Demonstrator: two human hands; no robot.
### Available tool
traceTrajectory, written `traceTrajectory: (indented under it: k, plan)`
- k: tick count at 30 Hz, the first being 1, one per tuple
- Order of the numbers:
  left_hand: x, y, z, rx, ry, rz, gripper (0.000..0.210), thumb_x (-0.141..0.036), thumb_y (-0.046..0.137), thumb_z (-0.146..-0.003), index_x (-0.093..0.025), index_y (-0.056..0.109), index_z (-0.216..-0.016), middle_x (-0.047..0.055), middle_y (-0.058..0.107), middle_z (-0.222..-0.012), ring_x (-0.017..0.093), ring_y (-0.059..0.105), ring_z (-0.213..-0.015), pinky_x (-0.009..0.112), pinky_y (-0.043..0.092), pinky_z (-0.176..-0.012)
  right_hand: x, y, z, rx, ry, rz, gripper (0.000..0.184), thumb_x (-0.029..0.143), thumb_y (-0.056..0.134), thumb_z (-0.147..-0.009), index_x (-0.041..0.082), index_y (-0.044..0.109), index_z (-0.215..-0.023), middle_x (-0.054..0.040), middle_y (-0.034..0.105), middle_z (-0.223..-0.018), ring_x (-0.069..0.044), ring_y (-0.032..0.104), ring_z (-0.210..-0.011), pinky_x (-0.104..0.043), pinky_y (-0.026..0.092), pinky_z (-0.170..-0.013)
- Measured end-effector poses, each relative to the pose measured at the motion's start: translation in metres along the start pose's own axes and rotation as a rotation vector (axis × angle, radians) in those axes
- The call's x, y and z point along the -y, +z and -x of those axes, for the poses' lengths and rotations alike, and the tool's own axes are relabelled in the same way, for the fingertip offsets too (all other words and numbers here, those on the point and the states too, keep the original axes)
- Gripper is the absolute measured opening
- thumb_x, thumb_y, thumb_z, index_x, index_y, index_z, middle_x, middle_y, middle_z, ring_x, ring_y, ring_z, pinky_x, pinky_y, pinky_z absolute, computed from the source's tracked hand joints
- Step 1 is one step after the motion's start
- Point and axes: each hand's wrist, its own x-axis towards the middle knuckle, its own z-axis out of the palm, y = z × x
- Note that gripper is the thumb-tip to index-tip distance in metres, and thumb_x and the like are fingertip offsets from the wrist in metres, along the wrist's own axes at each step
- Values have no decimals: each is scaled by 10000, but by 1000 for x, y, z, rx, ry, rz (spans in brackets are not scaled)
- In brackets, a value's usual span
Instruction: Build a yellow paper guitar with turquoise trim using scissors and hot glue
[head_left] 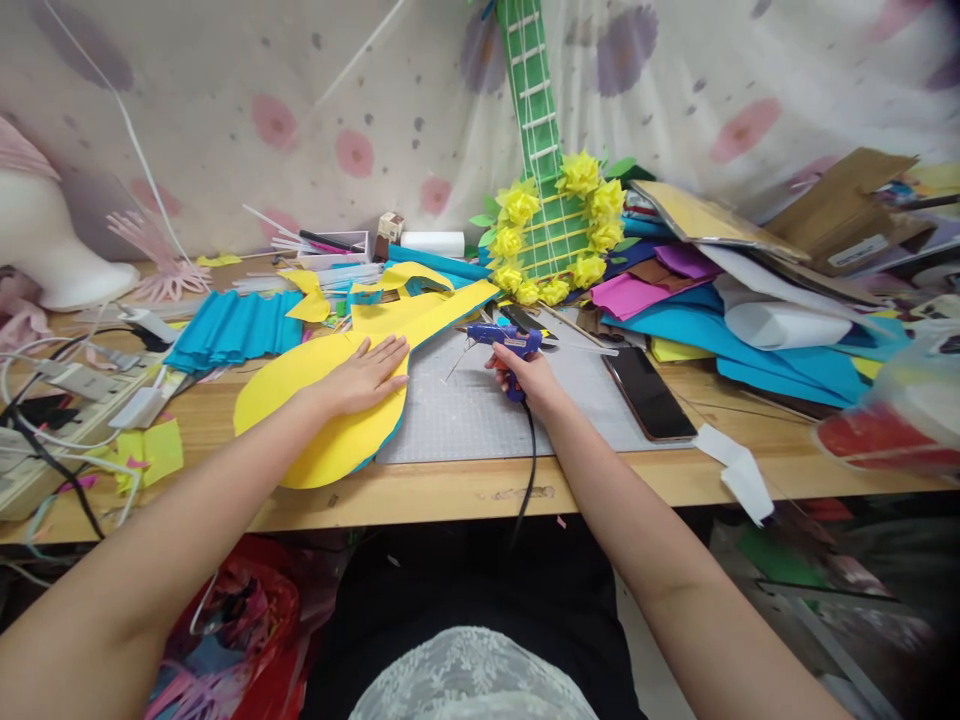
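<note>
Pressing flat with spread fingers, our left hand (pixel 367 375) lies on the yellow guitar-shaped cutout (pixel 281 395), while our right hand (pixel 525 375) is wrapped around the grip of a blue glue gun (pixel 501 338); the two hands are well apart. The cutout rests left of centre on the desk (pixel 435 505), its rounded body toward us and its narrower neck angled away to the right, with a blue edge showing beneath. We hold the glue gun over the grey cutting mat (pixel 465 435), its nozzle toward the cutout, a clear glue stick (pixel 589 348) jutting from its rear and a black cord (pixel 532 450) dropping over the desk's front edge. Right of our right hand, a dark phone (pixel 649 392) lies partly on the mat. Left of the cutout we see pleated blue paper (pixel 232 330) and a power strip (pixel 94 385) tangled in cables. Beyond, a green fretted neck (pixel 534 90) stands upright, ringed low down by yellow paper flowers (pixel 581 175), with piled coloured sheets (pixel 757 355) to its right and a patterned curtain (pixel 300 60) behind.
</note>
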Motion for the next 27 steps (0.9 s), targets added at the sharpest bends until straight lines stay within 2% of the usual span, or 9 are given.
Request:
traceTrajectory:
  k: [7,13,19,23,25,27]
  plan:
    - [-1,1,0,32,7,-47,633,-510,190,-910,-199,187,-1462,63,105,-1535,257,44,-1413,488,25,-1121,-5,-2,-7,-148,2,-86,380,521,721,-591,171,606,-684,-32,645,-714,-81,534,-516,-188,418,-392]
    - [-5,-2,-1,88,-24,-109,650,-498,162,-916,-151,157,-1466,65,64,-1538,243,6,-1414,480,24,-1127,-10,-6,-14,-294,-6,-123,349,494,697,-632,159,605,-666,-27,646,-677,-87,555,-518,-181,425,-393]
    - [-14,-9,-1,156,-44,-131,663,-463,149,-911,-104,108,-1467,88,22,-1535,244,-20,-1413,494,18,-1120,-11,-9,-17,-308,12,-126,279,419,659,-698,148,614,-645,-23,640,-646,-67,513,-452,-177,401,-360]
    - [-14,-15,-3,180,-70,-59,698,-467,172,-900,-72,60,-1464,108,8,-1535,229,-28,-1413,477,22,-1123,-11,-8,-16,-303,19,-119,271,410,652,-706,151,611,-637,-21,637,-619,-68,503,-429,-184,393,-352]
    - [-12,-18,-9,184,-86,-5,695,-467,184,-898,-74,82,-1462,119,27,-1536,226,-5,-1414,465,47,-1124,-11,-7,-16,-302,15,-119,273,415,655,-701,153,609,-644,-20,637,-614,-71,505,-428,-186,390,-351]
    - [-11,-20,-19,136,-104,24,660,-446,195,-903,-80,147,-1450,131,88,-1534,225,57,-1414,438,89,-1126,-11,-7,-15,-305,7,-126,274,420,658,-693,155,604,-651,-22,640,-623,-73,508,-433,-186,385,-349]
